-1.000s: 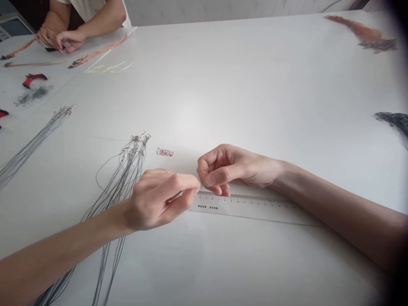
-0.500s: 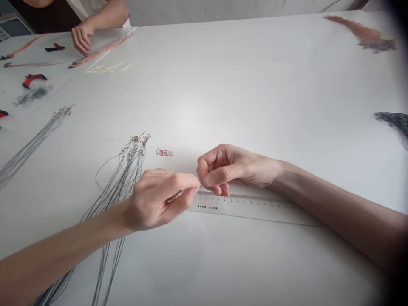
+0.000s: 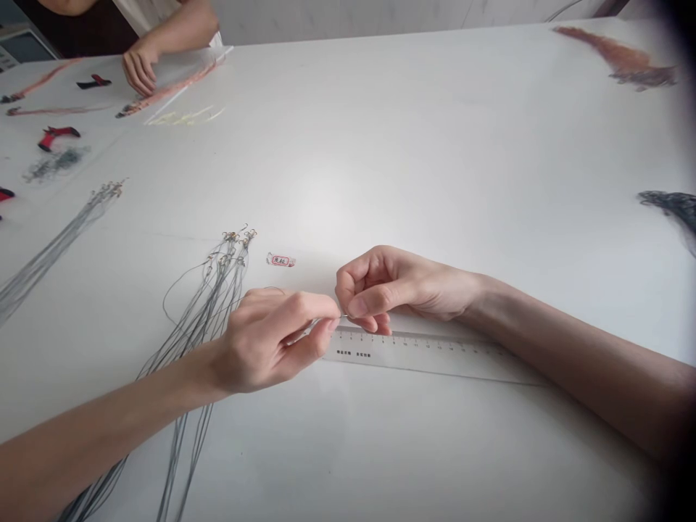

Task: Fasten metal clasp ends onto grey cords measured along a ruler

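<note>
My left hand (image 3: 272,337) is closed, thumb and forefinger pinched together at the middle of the table. Facing it, almost fingertip to fingertip, my right hand (image 3: 388,286) is pinched as well, its other fingers curled. A tiny pale sliver shows between the two pinches, too small to name. Below my right hand lies a clear ruler (image 3: 402,354), partly covered by the forearm. A bundle of thin grey cords (image 3: 209,308) with small gold-coloured metal ends runs beneath my left wrist. Behind my hands rests a small label with red print (image 3: 281,260).
Another grey cord bundle (image 3: 65,235) lies at left, near red-handled pliers (image 3: 59,136) and a grey tangle (image 3: 57,165). A co-worker's hand (image 3: 140,69) touches orange strands (image 3: 168,90). At right are a brown-orange bundle (image 3: 620,58) and a dark bundle (image 3: 671,210).
My fingertips have parted very slightly, and a pale sliver now shows between them. Otherwise both hands keep their places.
</note>
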A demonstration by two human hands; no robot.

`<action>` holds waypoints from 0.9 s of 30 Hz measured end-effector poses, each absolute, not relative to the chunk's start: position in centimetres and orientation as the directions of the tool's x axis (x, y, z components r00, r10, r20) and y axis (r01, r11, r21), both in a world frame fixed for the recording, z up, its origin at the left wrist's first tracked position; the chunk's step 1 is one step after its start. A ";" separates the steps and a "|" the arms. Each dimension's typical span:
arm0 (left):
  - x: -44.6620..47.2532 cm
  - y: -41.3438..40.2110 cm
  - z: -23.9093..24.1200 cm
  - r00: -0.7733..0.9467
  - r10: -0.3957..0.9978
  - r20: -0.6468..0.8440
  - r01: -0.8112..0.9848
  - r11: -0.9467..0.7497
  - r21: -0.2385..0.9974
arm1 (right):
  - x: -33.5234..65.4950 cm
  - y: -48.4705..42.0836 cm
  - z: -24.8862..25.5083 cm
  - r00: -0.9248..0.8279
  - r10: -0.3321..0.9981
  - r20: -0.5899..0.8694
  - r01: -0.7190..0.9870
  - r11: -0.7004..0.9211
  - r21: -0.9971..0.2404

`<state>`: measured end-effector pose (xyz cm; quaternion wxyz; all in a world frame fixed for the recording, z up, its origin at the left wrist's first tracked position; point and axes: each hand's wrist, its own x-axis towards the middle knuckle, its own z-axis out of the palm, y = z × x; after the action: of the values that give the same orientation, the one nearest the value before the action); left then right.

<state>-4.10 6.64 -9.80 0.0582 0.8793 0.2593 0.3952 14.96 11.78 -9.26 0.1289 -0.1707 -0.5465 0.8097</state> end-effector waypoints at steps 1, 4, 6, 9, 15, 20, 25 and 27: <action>-4.1 6.6 -9.8 0.551 0.501 0.668 0.414 -0.859 0.302 | 14.9 11.8 -9.3 -0.909 0.394 -0.136 -0.022 -0.371 -0.928; -4.1 6.6 -9.8 0.550 0.504 0.666 0.409 -0.858 0.312 | 14.9 11.8 -9.2 -0.908 0.395 -0.138 -0.020 -0.371 -0.928; -4.1 6.6 -9.8 0.548 0.505 0.666 0.409 -0.857 0.314 | 14.8 11.9 -9.3 -0.907 0.398 -0.140 -0.016 -0.366 -0.931; -4.2 6.6 -9.8 0.543 0.512 0.665 0.427 -0.851 0.307 | 14.8 11.9 -9.3 -0.904 0.402 -0.142 -0.011 -0.354 -0.935; -4.1 6.6 -9.8 0.544 0.516 0.662 0.425 -0.849 0.314 | 14.9 11.8 -9.4 -0.904 0.405 -0.137 -0.025 -0.370 -0.929; -4.1 6.6 -9.9 0.537 0.513 0.670 0.397 -0.854 0.335 | 14.9 11.8 -9.5 -0.903 0.409 -0.132 -0.042 -0.389 -0.920; -4.1 6.7 -10.0 0.524 0.521 0.674 0.416 -0.847 0.331 | 14.9 11.9 -9.6 -0.902 0.412 -0.130 -0.040 -0.378 -0.925; -4.1 6.7 -10.0 0.523 0.516 0.678 0.414 -0.849 0.327 | 14.9 11.9 -9.6 -0.902 0.413 -0.125 -0.041 -0.372 -0.927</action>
<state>-4.09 6.70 -9.99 0.0624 0.8705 0.2673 0.4085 14.94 11.90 -9.58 0.1403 -0.1713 -0.5427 0.8102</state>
